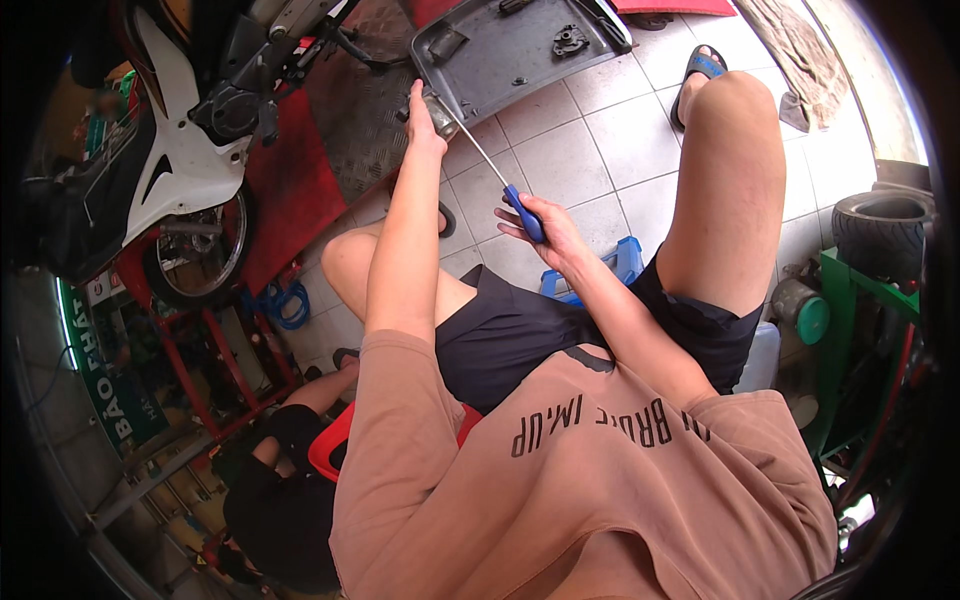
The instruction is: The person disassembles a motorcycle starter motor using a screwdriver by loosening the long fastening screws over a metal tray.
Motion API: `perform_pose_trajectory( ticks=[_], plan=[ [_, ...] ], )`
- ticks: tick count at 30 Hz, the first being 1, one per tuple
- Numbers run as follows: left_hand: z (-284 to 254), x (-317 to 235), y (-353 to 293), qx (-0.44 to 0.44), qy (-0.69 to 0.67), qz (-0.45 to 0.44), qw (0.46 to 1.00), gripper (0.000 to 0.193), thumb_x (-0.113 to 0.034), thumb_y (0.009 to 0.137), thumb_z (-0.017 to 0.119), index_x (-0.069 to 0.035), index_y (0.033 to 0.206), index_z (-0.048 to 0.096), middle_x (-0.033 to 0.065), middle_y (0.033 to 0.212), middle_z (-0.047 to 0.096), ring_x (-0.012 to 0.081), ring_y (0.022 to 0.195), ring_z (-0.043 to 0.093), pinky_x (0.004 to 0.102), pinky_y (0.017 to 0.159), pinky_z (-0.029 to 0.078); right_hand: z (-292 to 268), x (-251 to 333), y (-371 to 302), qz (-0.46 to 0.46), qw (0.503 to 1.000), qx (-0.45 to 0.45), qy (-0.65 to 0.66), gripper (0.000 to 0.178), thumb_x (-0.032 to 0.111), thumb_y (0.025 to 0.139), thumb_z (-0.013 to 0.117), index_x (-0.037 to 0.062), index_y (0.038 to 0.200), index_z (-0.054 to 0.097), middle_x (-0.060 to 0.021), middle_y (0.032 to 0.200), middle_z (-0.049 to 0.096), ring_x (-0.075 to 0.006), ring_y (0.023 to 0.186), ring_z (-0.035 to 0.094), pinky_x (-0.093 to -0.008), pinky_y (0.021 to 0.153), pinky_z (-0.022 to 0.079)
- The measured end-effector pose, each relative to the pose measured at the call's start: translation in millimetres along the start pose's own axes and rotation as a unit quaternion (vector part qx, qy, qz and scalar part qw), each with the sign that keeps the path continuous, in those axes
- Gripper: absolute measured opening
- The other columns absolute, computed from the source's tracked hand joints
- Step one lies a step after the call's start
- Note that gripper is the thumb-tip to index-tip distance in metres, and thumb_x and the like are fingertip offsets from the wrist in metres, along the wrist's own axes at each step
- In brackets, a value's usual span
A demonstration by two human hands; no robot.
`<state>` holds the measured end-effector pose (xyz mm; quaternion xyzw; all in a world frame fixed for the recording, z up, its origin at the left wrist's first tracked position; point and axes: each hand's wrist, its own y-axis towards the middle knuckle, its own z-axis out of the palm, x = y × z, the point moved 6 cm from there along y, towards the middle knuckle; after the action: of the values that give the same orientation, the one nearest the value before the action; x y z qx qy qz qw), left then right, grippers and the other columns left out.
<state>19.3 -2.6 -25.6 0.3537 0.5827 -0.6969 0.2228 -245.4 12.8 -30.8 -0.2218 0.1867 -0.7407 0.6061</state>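
My right hand (556,236) holds a screwdriver (524,212) by its blue handle, thumb on top and the other fingers loosely curled below. Its long thin shaft slants up and left toward a grey metal part (443,118). That part is at my left hand (424,128), which grips it with one digit stretched upward. My left fingers are largely hidden, and the part's exact kind is not clear. Just beyond, a dark grey tray (480,92) carries several small dark parts.
At left a white and black motorbike (180,185) stands on a red lift platform (300,165). Another person in black (270,500) sits at lower left. A blue plastic item (628,260) lies between my legs. Tyres (880,218) and a green metal frame (850,300) are at right.
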Motion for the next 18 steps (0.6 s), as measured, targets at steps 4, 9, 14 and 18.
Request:
perform_pose_trajectory(
  ticks=[4,9,14,18],
  plan=[
    [-1.5,0.9,1.1,0.001,0.000,0.006,1.000,0.048,-0.060,0.078,0.062,-0.014,0.092,0.057,0.0025,0.080,0.059,0.0179,0.067,0.057,0.0331,0.058,0.049,13.1,6.6,-10.1,-0.037,0.997,-0.021,-0.065,0.032,0.012,0.091,0.058,-0.0091,0.113,0.048,-0.0223,0.104,0.060,-0.0286,0.089,0.067,-0.0319,0.070,0.060],
    [2.7,0.6,-3.9,0.000,0.007,0.007,1.000,0.047,-0.059,0.079,0.062,-0.014,0.092,0.057,0.0025,0.079,0.059,0.0181,0.067,0.058,0.0326,0.057,0.049,7.9,1.1,1.3,0.068,0.995,0.071,0.004,0.029,0.020,0.095,0.051,-0.0047,0.108,0.053,-0.0195,0.091,0.065,-0.0162,0.063,0.059,-0.0213,0.048,0.046],
    [1.1,-2.8,-0.7,0.029,0.003,0.007,1.000,0.046,-0.059,0.079,0.059,-0.015,0.088,0.058,0.0029,0.079,0.059,0.0189,0.065,0.056,0.0343,0.057,0.048,4.3,0.5,1.8,0.017,0.995,0.014,-0.097,0.029,0.026,0.096,0.049,-0.0008,0.106,0.055,-0.0169,0.092,0.065,-0.0140,0.062,0.057,-0.0204,0.048,0.044],
    [8.6,-2.5,-13.1,0.021,-0.005,0.008,1.000,0.045,-0.059,0.079,0.058,-0.014,0.085,0.058,0.0032,0.076,0.058,0.0193,0.063,0.055,0.0347,0.056,0.048,9.3,5.9,-11.6,0.022,0.989,-0.070,-0.130,0.025,0.027,0.093,0.057,0.0050,0.105,0.055,-0.0130,0.087,0.064,-0.0117,0.060,0.054,-0.0190,0.049,0.043]
  ],
)
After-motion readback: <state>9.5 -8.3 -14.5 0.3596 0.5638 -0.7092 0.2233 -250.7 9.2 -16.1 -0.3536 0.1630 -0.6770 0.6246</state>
